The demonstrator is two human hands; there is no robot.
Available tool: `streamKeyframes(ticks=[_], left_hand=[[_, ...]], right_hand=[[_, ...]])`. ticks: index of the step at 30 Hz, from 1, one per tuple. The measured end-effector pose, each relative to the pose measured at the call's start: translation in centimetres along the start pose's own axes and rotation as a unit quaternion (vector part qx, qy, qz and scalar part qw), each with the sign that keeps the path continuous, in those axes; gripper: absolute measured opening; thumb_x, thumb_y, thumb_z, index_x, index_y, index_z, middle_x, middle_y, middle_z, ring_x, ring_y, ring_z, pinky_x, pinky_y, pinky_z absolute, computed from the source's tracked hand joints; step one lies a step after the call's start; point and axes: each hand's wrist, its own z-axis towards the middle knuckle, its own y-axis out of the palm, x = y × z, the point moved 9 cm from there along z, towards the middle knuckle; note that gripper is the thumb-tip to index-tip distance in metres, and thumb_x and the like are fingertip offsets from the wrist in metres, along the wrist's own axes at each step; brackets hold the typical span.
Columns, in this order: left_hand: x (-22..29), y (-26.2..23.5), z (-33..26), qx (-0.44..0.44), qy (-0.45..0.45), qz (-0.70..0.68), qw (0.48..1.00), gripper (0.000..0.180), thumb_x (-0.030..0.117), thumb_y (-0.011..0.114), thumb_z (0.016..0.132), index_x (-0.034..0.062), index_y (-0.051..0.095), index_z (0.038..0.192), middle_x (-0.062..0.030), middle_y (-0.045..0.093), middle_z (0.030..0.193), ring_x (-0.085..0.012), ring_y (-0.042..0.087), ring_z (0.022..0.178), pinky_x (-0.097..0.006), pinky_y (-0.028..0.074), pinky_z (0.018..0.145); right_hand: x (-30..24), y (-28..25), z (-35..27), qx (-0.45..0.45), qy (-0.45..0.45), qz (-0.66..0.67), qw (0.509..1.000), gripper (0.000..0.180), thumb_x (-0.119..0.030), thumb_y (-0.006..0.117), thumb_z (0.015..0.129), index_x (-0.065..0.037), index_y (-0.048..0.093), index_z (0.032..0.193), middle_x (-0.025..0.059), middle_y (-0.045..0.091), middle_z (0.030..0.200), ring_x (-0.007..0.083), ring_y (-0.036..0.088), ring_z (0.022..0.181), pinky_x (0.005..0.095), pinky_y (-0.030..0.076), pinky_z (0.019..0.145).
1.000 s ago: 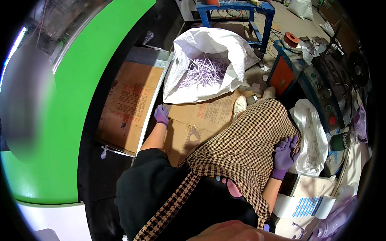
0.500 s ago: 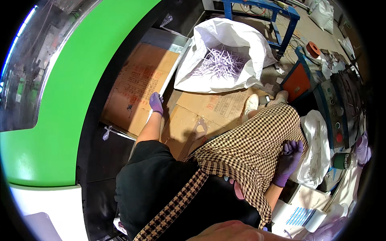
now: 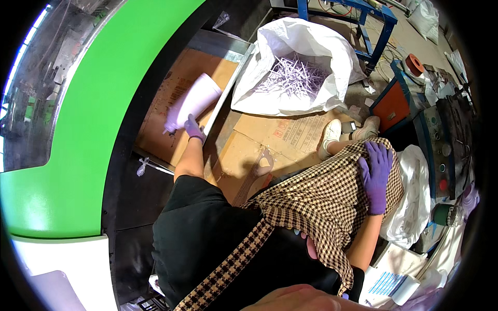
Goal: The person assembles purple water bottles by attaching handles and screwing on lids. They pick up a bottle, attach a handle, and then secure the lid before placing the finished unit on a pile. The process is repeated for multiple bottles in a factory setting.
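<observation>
A pale purple plastic bottle [image 3: 196, 101] lies slanted over the cardboard-lined metal tray [image 3: 228, 93], its narrow neck toward the lower left. My left hand [image 3: 194, 128], in a purple glove, is at the tray's near edge, right against the bottle's lower side. Its fingers look extended, not wrapped round the bottle; whether they touch it I cannot tell. My right hand [image 3: 376, 173], also purple-gloved, lies with fingers spread on the checked apron [image 3: 321, 192] over my lap.
A large white sack [image 3: 259, 103] holding thin purple strips stands beyond the tray. The green machine panel [image 3: 119, 67] rises at the left. A blue metal frame [image 3: 384, 31] is at the back; a control box [image 3: 438, 145] and a white plastic bag [image 3: 410, 207] are on the right.
The purple bottle has appeared in the tray beside my left hand. My right hand has moved up along the apron, its curled fingers now spread flat.
</observation>
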Motion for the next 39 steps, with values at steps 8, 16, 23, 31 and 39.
streamKeyframes(ticks=[8, 16, 23, 31, 39], left_hand=[[-3.5, -5.3, 3.1, -0.043, -0.103, -0.019, 0.994, 0.039, 0.042, 0.055, 0.095, 0.0187, 0.048, 0.064, 0.0023, 0.046, 0.059, -0.0135, 0.042, 0.046, -0.033, 0.032, 0.044], [-7.0, -10.4, 6.6, 0.017, -0.129, 0.055, 0.990, 0.044, 0.052, 0.059, 0.094, 0.0120, 0.060, 0.076, -0.0014, 0.050, 0.064, -0.0164, 0.049, 0.054, -0.031, 0.039, 0.048], [-4.7, -6.8, 6.0, 0.029, -0.066, 0.115, 0.991, 0.046, 0.053, 0.060, 0.094, 0.0072, 0.063, 0.094, -0.0032, 0.051, 0.071, -0.0155, 0.050, 0.060, -0.032, 0.040, 0.051], [6.8, 2.2, -2.6, -0.143, 0.276, 0.163, 0.936, 0.055, 0.025, 0.072, 0.091, 0.0069, 0.047, 0.136, -0.0133, 0.053, 0.134, -0.0247, 0.056, 0.117, -0.039, 0.052, 0.090], [12.4, 12.7, -21.2, -0.452, 0.020, -0.109, 0.885, 0.037, 0.018, 0.057, 0.100, 0.0001, 0.056, 0.132, -0.0129, 0.066, 0.119, -0.0244, 0.064, 0.111, -0.037, 0.052, 0.093]], right_hand=[[1.3, -3.2, -3.7, 0.005, 0.045, 0.046, 0.998, 0.043, -0.025, 0.057, 0.099, -0.007, 0.059, 0.138, 0.0116, 0.058, 0.141, 0.0319, 0.045, 0.140, 0.0506, 0.017, 0.124], [1.3, -3.5, -6.6, 0.013, 0.060, 0.011, 0.998, 0.041, -0.023, 0.055, 0.099, -0.005, 0.060, 0.135, 0.0130, 0.059, 0.138, 0.0328, 0.048, 0.138, 0.0518, 0.018, 0.124], [3.9, -4.7, -9.4, 0.074, 0.078, 0.043, 0.993, 0.033, -0.014, 0.055, 0.098, -0.001, 0.065, 0.127, 0.0157, 0.062, 0.133, 0.0328, 0.053, 0.131, 0.0490, 0.028, 0.121], [2.4, -5.4, -7.8, 0.085, 0.076, 0.114, 0.987, 0.032, -0.014, 0.059, 0.097, -0.001, 0.066, 0.125, 0.0162, 0.064, 0.130, 0.0347, 0.054, 0.129, 0.0469, 0.034, 0.117], [-0.3, -5.7, -3.2, 0.153, 0.147, 0.373, 0.904, 0.064, -0.025, 0.073, 0.088, 0.002, 0.052, 0.142, 0.0157, 0.057, 0.142, 0.0287, 0.049, 0.137, 0.0396, 0.033, 0.117]])
